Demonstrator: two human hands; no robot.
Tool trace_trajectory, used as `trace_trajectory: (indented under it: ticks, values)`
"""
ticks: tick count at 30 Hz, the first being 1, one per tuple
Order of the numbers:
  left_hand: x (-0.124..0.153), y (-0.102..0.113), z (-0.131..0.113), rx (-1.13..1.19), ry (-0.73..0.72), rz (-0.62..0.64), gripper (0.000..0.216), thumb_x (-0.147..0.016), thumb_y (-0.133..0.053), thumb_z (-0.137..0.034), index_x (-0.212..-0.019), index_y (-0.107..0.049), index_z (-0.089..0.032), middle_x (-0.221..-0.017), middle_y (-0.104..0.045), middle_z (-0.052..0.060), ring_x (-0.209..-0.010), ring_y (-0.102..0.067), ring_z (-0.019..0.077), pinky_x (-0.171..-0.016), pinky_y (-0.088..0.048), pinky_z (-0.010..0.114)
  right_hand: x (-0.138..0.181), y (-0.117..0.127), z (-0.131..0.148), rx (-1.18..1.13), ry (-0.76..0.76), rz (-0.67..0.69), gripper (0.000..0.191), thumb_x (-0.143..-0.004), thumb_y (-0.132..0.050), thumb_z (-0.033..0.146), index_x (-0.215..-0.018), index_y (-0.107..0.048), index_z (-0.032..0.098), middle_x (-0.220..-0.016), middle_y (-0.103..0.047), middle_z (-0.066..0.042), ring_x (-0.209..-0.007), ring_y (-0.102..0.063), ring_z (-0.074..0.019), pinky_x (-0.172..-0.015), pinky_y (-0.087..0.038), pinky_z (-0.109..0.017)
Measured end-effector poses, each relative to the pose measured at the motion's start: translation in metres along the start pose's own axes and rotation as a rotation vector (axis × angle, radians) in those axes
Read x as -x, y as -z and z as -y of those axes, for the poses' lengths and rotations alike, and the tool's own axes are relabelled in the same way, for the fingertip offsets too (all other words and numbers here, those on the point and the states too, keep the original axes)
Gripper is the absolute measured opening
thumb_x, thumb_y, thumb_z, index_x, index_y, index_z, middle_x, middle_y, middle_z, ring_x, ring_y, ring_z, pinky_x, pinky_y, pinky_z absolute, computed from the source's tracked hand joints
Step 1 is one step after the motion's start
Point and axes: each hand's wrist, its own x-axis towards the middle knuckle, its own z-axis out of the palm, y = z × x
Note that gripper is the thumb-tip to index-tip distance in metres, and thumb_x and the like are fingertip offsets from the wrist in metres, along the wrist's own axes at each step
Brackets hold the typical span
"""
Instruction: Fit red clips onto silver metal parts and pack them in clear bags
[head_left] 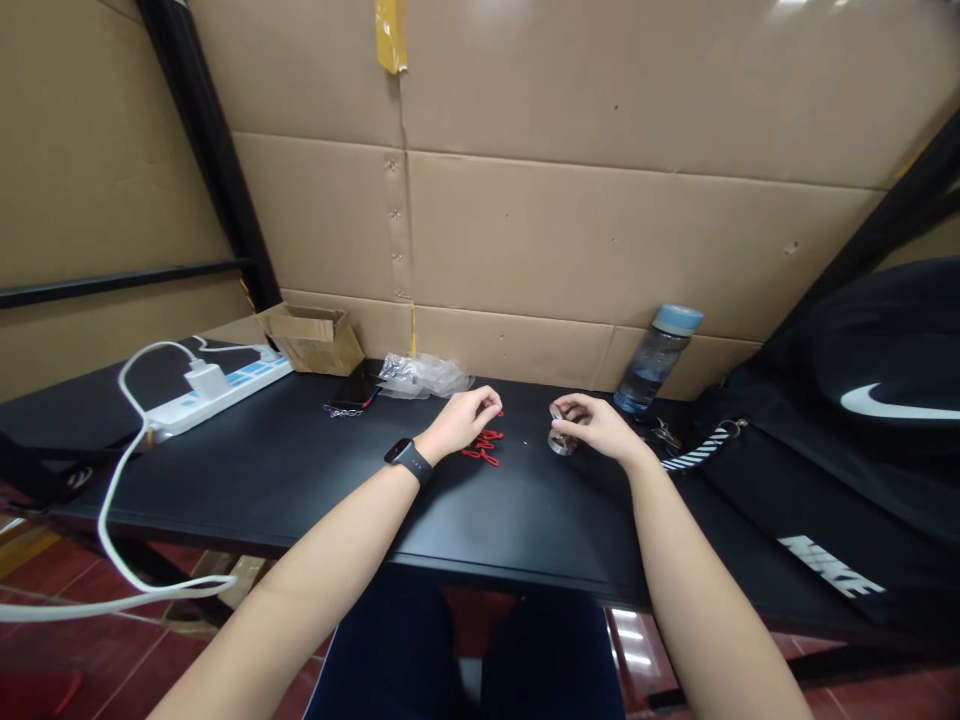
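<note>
My left hand [465,418], with a dark watch [409,460] on its wrist, hovers with curled fingers over a small heap of red clips [484,446] on the black table [300,480]; its fingertips pinch at something red. My right hand [596,422] is closed in a pinch on a small silver metal piece [556,411], just above a round silver metal part [561,444] that rests on the table. The two hands are about a hand's width apart.
A white power strip [225,388] with a plugged charger and white cable lies at the left. A small cardboard box [315,338], a clear plastic bag [424,375], a phone [356,395], a blue-capped bottle [656,358], keys on a striped lanyard [694,447] and a black bag [862,440] ring the work spot. Cardboard walls stand behind.
</note>
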Motion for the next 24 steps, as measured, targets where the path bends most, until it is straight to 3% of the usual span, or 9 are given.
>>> trace_trajectory:
  ticks: [6, 10, 15, 24]
  values:
    - [-0.004, -0.013, -0.001, 0.506, 0.188, -0.087, 0.026, -0.082, -0.072, -0.038, -0.094, -0.07, -0.015, -0.092, -0.075, 0.008, -0.085, -0.07, 0.0188, -0.083, -0.055, 0.032, -0.004, -0.037, 0.037, -0.366, 0.135, -0.125, 0.05, -0.07, -0.081, 0.042, -0.113, -0.065, 0.021, -0.114, -0.069, -0.011, -0.1, -0.065, -0.0242, -0.079, -0.057, -0.035]
    - [-0.005, -0.022, 0.0, 0.678, 0.277, -0.128, 0.035, -0.073, -0.08, -0.038, -0.096, -0.073, -0.013, -0.094, -0.076, 0.011, -0.086, -0.072, 0.0207, -0.085, -0.057, 0.036, -0.002, -0.053, 0.051, -0.486, 0.169, -0.1, 0.063, -0.069, -0.084, 0.036, -0.124, -0.057, 0.026, -0.124, -0.066, -0.011, -0.11, -0.065, -0.0247, -0.089, -0.055, -0.037]
    - [-0.004, -0.022, -0.004, 0.558, 0.202, -0.1, 0.03, -0.082, -0.072, -0.041, -0.093, -0.074, -0.013, -0.092, -0.076, 0.009, -0.086, -0.071, 0.0214, -0.083, -0.055, 0.034, -0.001, -0.059, 0.054, -0.457, 0.157, -0.035, 0.052, -0.067, -0.086, 0.036, -0.111, -0.062, 0.022, -0.118, -0.068, -0.01, -0.105, -0.068, -0.0253, -0.088, -0.056, -0.038]
    - [-0.001, -0.016, -0.015, 0.084, 0.039, -0.105, 0.02, -0.094, -0.057, -0.032, -0.092, -0.073, -0.021, -0.096, -0.071, 0.004, -0.091, -0.063, 0.0193, -0.087, -0.047, 0.032, -0.002, -0.063, 0.053, -0.398, 0.166, -0.09, 0.048, -0.065, -0.086, 0.039, -0.105, -0.065, 0.022, -0.112, -0.072, -0.009, -0.102, -0.07, -0.0258, -0.086, -0.056, -0.037]
